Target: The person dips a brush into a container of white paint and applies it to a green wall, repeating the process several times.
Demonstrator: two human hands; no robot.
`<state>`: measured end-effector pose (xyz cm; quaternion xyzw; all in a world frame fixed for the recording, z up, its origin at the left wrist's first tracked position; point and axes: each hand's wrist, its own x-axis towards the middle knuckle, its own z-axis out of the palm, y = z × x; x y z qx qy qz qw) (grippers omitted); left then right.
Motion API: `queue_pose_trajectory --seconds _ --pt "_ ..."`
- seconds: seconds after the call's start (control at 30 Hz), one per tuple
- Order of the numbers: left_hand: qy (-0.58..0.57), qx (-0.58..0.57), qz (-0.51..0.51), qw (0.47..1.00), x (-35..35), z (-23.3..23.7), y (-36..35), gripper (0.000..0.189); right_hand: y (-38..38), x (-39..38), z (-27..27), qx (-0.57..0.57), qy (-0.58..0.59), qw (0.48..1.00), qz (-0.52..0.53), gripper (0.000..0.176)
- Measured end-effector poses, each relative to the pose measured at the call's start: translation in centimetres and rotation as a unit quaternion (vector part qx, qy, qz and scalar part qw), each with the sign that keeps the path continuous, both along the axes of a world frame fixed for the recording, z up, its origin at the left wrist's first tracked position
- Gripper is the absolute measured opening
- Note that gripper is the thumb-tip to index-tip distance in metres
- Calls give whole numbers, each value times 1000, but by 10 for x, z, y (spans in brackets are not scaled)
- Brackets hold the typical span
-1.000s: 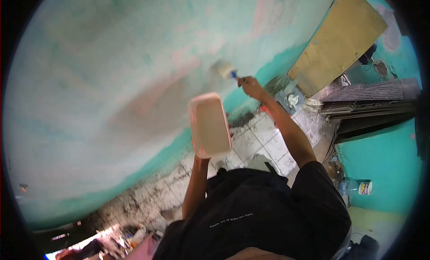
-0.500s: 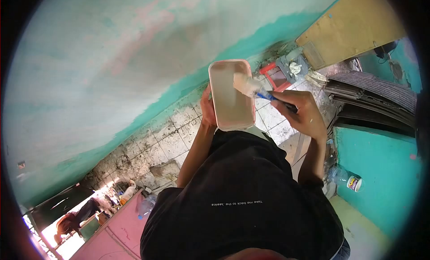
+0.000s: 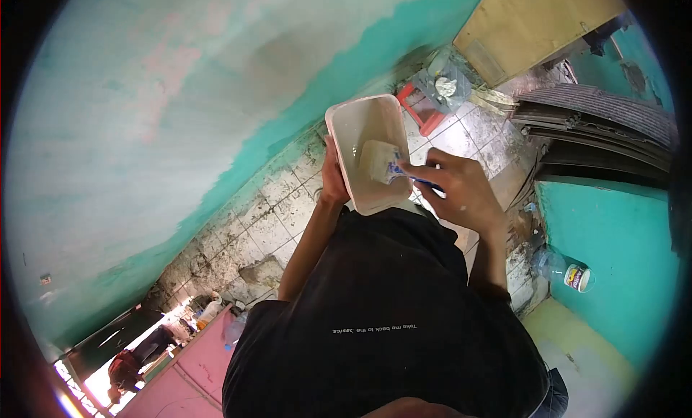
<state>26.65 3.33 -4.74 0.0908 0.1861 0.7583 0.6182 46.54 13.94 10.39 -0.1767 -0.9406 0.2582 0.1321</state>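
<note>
- Your left hand (image 3: 333,174) cups the side of the tub (image 3: 364,101); your right hand (image 3: 465,191) pinches the paintbrush (image 3: 380,161), bristles inside the tub.
- Tipping could spill the contents; an overloaded paintbrush could drip.
- Your T-shirt (image 3: 375,274) reads "Take me back to the basics"; the yellow-and-white label (image 3: 575,277) is unreadable.

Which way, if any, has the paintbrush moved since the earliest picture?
Yes. The paintbrush has moved away from the wall and toward the person's body; its bristles are now inside the tub.
</note>
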Motion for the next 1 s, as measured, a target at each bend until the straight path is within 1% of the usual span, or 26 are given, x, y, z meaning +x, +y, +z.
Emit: queue_pose_trajectory --seconds 0.03,0.07,0.13,0.17,0.23,0.27,0.3,0.33,0.37,0.4,0.47,0.53,0.57,0.6,0.67,0.73,0.8,0.83,0.87,0.93,1.0 --pt "11 22 -14 1000 7 -1 0 76 2 6 -8 2 -9 1000 2 43" --pt "12 20 -14 1000 14 -2 3 76 5 11 -13 4 -16 1000 6 43" --pt "56 -33 8 998 27 -4 6 77 6 26 -12 -19 -7 1000 7 45" --pt "56 -34 8 998 33 -3 7 77 10 33 -9 -34 2 999 7 47" --pt "-22 3 3 1000 42 -2 10 75 13 49 -2 -51 14 999 3 48" --pt "-23 1 3 1000 46 -4 12 75 15 56 0 -68 25 997 -2 49" --pt "-55 41 -12 998 46 -6 15 75 17 61 -1 -71 23 997 -1 49" --pt "-87 80 -25 993 48 -7 14 74 18 65 -3 -100 34 994 -7 52" --pt "-86 79 -21 993 51 -12 14 74 22 68 -4 -128 48 991 -11 54" --pt "-88 73 -7 993 52 -20 13 72 24 67 -9 -128 49 991 -6 54" --pt "-93 75 1 993 54 -20 18 71 28 64 -22 -139 40 989 7 50" --pt "-57 -36 -3 998 56 -8 9 67 32 57 -28 -172 56 983 28 46" --pt "-93 43 -8 995 57 2 7 64 35 54 -30 -182 52 981 41 44" --pt "-83 54 -5 995 55 -3 6 64 38 51 -32 -193 51 978 56 42" --pt "-104 -29 54 993 44 -35 -8 71 40 43 -39 -223 59 970 78 34" --pt "-42 -66 74 994 30 -55 -21 70 38 35 -43 -258 77 959 91 24" --pt "-204 31 55 977 12 -75 -34 69 30 25 -54 -308 102 943 71 18" --pt "-186 56 52 979 4 -74 -37 69 26 21 -59 -316 107 941 64 17" --pt "-165 53 48 984 -4 -71 -40 66 23 14 -65 -323 114 938 59 16" --pt "-124 45 44 990 -19 -63 -45 62 19 0 -78 -326 84 938 80 16" --pt "-94 27 45 994 -37 -58 -50 58 10 -23 -70 -375 79 920 85 25"
